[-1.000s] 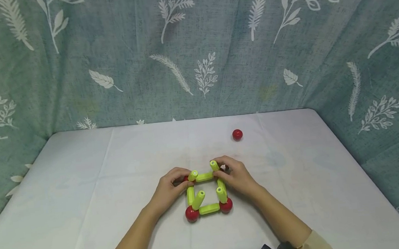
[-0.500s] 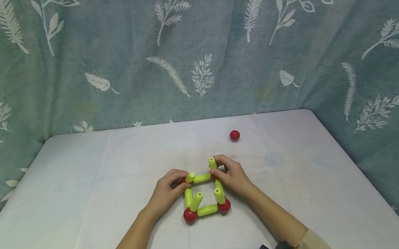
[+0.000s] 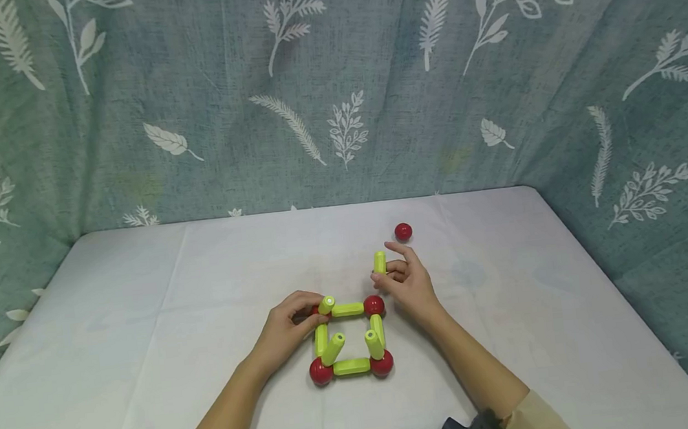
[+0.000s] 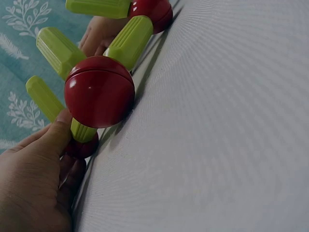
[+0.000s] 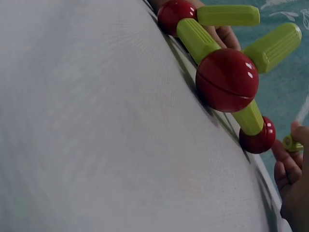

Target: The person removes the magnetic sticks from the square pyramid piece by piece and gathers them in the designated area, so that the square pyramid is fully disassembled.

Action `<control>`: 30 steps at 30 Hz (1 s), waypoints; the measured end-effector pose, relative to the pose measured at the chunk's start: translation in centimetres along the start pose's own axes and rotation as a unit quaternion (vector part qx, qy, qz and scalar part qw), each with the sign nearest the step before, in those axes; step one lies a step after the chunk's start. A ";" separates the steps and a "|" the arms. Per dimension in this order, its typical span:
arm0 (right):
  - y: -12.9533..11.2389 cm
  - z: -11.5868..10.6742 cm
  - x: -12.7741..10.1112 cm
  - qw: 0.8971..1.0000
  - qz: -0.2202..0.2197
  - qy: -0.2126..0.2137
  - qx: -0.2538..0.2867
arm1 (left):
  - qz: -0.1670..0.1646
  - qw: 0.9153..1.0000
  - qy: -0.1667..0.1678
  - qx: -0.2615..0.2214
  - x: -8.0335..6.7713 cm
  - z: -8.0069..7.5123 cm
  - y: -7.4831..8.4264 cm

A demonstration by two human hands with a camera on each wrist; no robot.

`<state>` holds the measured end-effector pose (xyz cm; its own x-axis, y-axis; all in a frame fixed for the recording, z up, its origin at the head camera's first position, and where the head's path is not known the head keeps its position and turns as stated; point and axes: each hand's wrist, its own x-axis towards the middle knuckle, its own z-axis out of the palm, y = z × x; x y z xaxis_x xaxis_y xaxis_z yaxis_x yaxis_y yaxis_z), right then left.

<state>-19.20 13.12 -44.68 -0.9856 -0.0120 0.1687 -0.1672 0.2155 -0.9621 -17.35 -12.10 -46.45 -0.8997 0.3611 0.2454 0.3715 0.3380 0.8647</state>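
Left hand (image 3: 288, 327) grips the far-left ball (image 4: 87, 149) of the square frame (image 3: 352, 366); right hand (image 3: 412, 285) pinches a green rod (image 3: 380, 262) beyond it; head view alone shows a lone red ball (image 3: 404, 232); white cloth (image 3: 515, 308) beneath, leafy curtain (image 3: 194, 84) behind.

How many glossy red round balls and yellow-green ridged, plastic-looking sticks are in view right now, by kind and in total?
Glossy red round balls: 5 (4 joined at corners, 1 loose ball)
Yellow-green ridged, plastic-looking sticks: 8 (4 lying between balls, 3 raised from balls, 1 in the right hand)
Total: 13
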 end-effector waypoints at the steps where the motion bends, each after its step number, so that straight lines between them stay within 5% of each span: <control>1: 0.0 -0.2 0.1 1.000 0.008 -0.002 0.005 | 0.000 1.000 0.000 -0.002 0.0 0.0 0.0; 12: 0.5 -1.9 1.1 0.997 0.069 -0.039 -0.019 | 0.015 1.000 0.005 -0.003 0.1 -0.1 0.1; 23: 1.9 -5.5 2.2 0.986 -0.018 -0.054 -0.157 | 0.015 1.000 0.008 -0.009 0.1 0.0 0.1; 30: 2.8 -7.3 2.6 0.976 -0.018 -0.056 -0.208 | 0.018 1.000 0.017 -0.009 0.0 0.1 0.0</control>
<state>-22.03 20.79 -45.38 -0.9797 -0.1279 0.1546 -0.2005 0.5913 -0.7811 -17.34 -12.01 -46.44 -0.8929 0.3434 0.2912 0.4005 0.3099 0.8623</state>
